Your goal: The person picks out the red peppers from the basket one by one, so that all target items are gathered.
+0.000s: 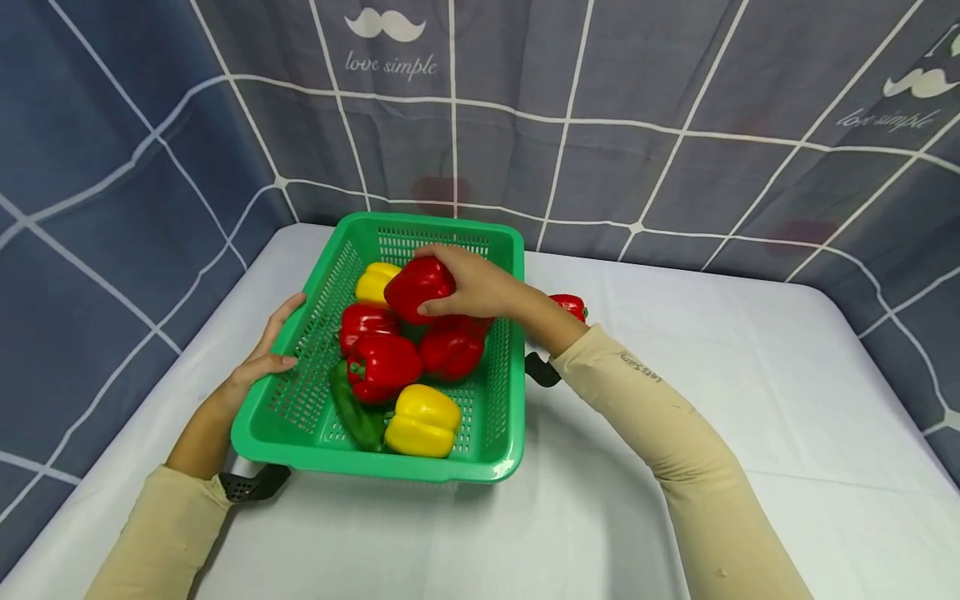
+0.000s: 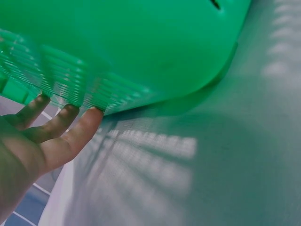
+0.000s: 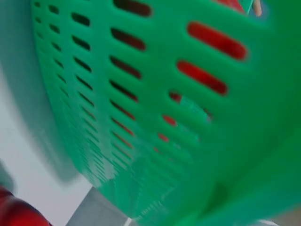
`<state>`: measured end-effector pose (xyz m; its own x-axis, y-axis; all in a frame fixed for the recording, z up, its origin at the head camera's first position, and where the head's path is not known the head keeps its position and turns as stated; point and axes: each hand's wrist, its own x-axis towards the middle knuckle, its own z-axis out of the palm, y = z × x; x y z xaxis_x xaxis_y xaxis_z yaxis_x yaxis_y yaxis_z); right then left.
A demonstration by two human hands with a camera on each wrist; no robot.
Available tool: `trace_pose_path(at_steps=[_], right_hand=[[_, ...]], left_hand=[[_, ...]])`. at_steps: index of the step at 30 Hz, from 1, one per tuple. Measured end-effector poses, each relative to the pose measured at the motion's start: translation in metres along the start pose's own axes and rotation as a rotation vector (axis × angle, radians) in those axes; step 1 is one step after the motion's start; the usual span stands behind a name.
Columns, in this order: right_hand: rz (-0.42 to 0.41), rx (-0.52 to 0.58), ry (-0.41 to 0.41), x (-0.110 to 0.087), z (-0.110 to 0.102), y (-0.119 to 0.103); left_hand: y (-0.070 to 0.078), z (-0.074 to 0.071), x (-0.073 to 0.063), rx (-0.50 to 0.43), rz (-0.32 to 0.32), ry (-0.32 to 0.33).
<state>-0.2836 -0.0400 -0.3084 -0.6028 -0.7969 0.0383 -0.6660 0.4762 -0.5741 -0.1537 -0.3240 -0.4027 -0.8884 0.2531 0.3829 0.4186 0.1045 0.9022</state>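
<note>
A green plastic basket (image 1: pixel 281 457) with slotted walls holds red and yellow bell peppers and a long green pepper (image 1: pixel 356 412). My left hand (image 1: pixel 251 375) grips its left side, thumb over the rim; in the left wrist view, fingertips (image 2: pixel 94 113) touch the outer wall below. Reaching over the right rim, my right hand (image 1: pixel 472 283) grips a red bell pepper (image 1: pixel 417 289) above the others, thumb on its near side. Around it lie more red bell peppers (image 1: pixel 384 368), a yellow bell pepper (image 1: pixel 423 421) in front and another yellow one (image 1: pixel 375 282) behind.
Another red bell pepper (image 1: pixel 570 306) lies outside, right of the basket, partly hidden by my right forearm. White cloth (image 1: pixel 750 400) covers the table. A grey curtain (image 1: pixel 510 158) with white lines hangs behind it and along both sides.
</note>
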Motion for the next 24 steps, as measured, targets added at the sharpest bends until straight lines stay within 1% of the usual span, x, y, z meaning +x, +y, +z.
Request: trace_pose_path(at_steps=[3, 6, 11, 17, 19, 21, 24], right_hand=[[0.011, 0.009, 0.021, -0.003, -0.005, 0.001], [0.011, 0.026, 0.044, -0.006, -0.011, 0.001], [0.017, 0.055, 0.071, -0.010, -0.020, 0.001], [0.039, 0.077, 0.093, -0.017, -0.026, 0.006], [0.041, 0.087, 0.099, -0.019, -0.027, 0.008], [0.049, 0.097, 0.106, -0.022, -0.029, 0.012], [0.074, 0.115, 0.120, -0.027, -0.032, 0.017]], left_hand=[[-0.002, 0.000, 0.000, -0.002, 0.005, -0.007], [-0.003, 0.000, 0.001, 0.008, 0.026, -0.007], [-0.003, 0.001, 0.001, -0.016, 0.040, -0.009], [-0.001, 0.002, 0.000, -0.036, 0.003, 0.001], [0.001, 0.003, -0.001, -0.092, -0.028, -0.015], [0.001, 0.003, -0.001, -0.113, -0.031, -0.022], [0.000, 0.003, -0.001, -0.112, -0.008, -0.025]])
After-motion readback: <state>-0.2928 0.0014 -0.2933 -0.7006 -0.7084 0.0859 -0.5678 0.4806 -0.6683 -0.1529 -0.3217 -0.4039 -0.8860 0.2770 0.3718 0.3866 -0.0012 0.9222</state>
